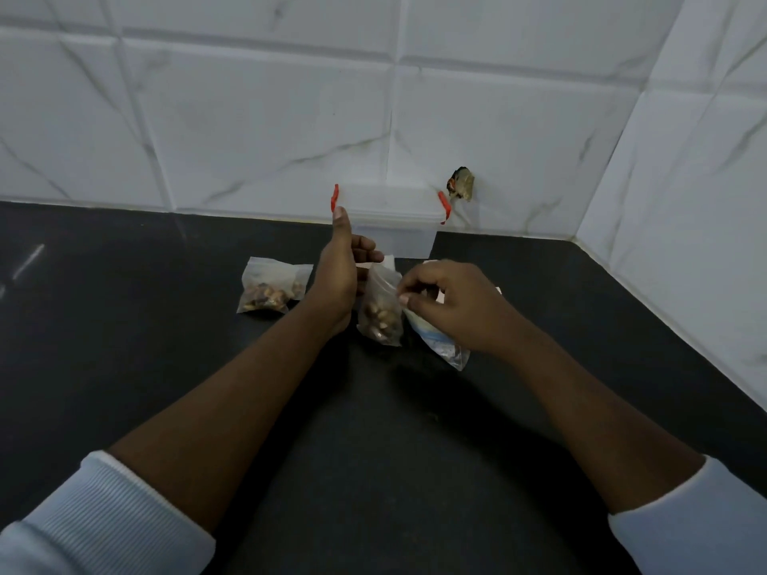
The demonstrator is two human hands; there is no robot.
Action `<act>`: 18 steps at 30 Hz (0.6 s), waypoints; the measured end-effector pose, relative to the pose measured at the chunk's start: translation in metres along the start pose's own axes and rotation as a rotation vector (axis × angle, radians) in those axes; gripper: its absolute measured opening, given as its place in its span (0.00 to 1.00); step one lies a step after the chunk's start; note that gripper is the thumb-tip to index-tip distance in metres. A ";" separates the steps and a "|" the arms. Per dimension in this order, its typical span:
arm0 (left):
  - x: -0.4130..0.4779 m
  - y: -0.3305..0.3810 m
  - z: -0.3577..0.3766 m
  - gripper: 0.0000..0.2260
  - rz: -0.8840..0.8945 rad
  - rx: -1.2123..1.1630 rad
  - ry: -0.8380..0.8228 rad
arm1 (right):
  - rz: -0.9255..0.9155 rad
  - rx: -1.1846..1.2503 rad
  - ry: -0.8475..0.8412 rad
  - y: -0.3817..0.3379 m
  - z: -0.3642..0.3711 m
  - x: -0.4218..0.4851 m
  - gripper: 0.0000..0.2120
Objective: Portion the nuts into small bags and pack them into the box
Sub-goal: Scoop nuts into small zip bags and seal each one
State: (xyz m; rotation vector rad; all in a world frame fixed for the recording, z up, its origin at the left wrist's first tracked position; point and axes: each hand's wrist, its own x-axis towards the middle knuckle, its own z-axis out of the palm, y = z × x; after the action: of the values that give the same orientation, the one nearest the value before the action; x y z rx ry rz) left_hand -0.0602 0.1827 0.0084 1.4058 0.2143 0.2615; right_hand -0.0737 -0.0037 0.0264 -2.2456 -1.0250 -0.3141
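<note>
A small clear bag of nuts [379, 313] stands upright on the dark counter between my hands. My left hand [340, 271] holds its top left edge with curled fingers, thumb raised. My right hand [448, 302] pinches the bag's right side near the top. Under my right hand lies a larger clear bag [440, 346] with blue print. A filled small nut bag [269, 290] lies to the left, with another partly behind it. The translucent plastic box [394, 222] with red clips stands behind my hands against the wall, lid on.
The black counter [166, 325] runs to a white tiled wall [249, 118] at the back and on the right. A hole with wires [460, 184] sits in the wall beside the box. A scrap of white paper [498, 290] peeks out right of my hand.
</note>
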 end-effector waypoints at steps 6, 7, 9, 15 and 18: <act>-0.001 0.007 -0.003 0.27 0.038 -0.099 -0.088 | -0.024 -0.041 -0.058 0.002 -0.002 0.000 0.05; -0.002 0.009 -0.002 0.26 0.064 -0.120 -0.105 | -0.028 -0.015 -0.015 0.003 -0.002 0.000 0.05; -0.005 0.014 -0.001 0.24 0.101 -0.168 -0.173 | -0.005 0.099 0.124 0.005 -0.005 0.001 0.05; -0.017 0.016 0.000 0.25 0.044 -0.109 -0.591 | 0.080 0.461 0.362 0.008 -0.011 0.004 0.08; -0.019 0.014 0.005 0.26 0.040 -0.103 -0.536 | 0.142 0.507 0.447 0.012 -0.010 0.005 0.06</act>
State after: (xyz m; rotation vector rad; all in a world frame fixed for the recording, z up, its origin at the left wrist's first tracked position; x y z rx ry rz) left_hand -0.0777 0.1737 0.0228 1.3288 -0.2653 -0.0761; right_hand -0.0613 -0.0132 0.0313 -1.6765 -0.6170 -0.4170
